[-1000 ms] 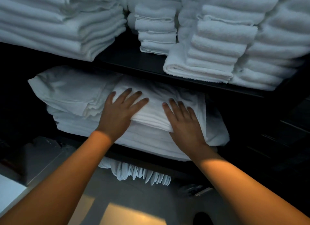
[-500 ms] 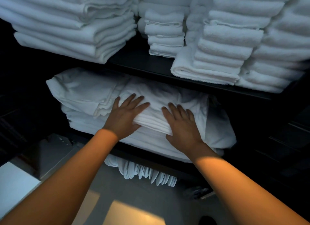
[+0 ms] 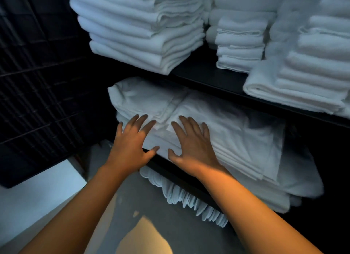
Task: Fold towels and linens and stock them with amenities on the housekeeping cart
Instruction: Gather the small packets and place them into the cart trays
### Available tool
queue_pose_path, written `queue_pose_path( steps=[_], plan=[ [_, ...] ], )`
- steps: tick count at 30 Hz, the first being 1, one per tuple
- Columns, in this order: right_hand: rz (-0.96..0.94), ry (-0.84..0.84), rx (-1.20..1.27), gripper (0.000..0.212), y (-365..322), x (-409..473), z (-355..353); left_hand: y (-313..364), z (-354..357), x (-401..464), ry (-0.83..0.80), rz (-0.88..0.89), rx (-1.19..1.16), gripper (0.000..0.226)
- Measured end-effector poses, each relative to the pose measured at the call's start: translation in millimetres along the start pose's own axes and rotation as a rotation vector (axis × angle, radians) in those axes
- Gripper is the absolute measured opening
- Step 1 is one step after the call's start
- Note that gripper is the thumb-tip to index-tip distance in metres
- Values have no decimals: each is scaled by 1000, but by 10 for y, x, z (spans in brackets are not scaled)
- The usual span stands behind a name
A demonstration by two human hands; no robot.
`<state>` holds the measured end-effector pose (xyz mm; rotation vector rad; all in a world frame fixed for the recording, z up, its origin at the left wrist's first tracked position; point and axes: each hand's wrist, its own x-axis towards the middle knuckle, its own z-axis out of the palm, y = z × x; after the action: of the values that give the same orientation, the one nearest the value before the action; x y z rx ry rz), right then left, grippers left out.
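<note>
Head view: both hands, left hand (image 3: 130, 145) and right hand (image 3: 191, 142), slid leftward along linens (image 3: 236, 140).

Dim, bluish scene — warm light falls on the forearms and floor, edges soft with blur and wide-angle bending

Stacks of folded white terry towels (image 3: 312, 64): cut off by top and right edges.
Row of white items under lower shelf (image 3: 189, 198): too blurred to identify.
Forearms: cut off at bottom edge.

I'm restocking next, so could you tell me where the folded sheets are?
The folded sheets lie on the middle shelf, below the towel stacks, under both hands.
</note>
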<state>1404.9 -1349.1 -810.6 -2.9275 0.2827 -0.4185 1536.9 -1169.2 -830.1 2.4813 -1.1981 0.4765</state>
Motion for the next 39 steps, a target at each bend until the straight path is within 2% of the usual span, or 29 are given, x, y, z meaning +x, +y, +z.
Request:
queue_pose_path(
  steps=[4, 7, 13, 21, 27, 32, 39],
  plan=[
    [-112, 82, 99, 77, -436, 268, 128, -353, -286, -254, 15, -144, 34, 80],
    [-149, 55, 190, 75, -693, 417, 132, -536, -581, -350, 22, -232, 71, 76],
    [-252, -1, 283, 74, -1200, 744, -501, -494, -1442, -306, 21, -387, 69, 71],
    [-298, -53, 305, 73, -1755, 1201, -2143, -252, -3182, 300, 76, -463, 91, 68],
    [-319, -19, 333, 73, -2229, 1453, -3560, -66, -4660, 736, 120, -465, 120, 65],
    [-309, 33, 323, 74, -2606, 1685, -4770, 129, -5940, 1157, 159, -436, 118, 65],
    [-278, 165, 303, 72, -2922, 1939, -6367, 427, -7445, 1831, 258, -287, 140, 61]
  ],
)
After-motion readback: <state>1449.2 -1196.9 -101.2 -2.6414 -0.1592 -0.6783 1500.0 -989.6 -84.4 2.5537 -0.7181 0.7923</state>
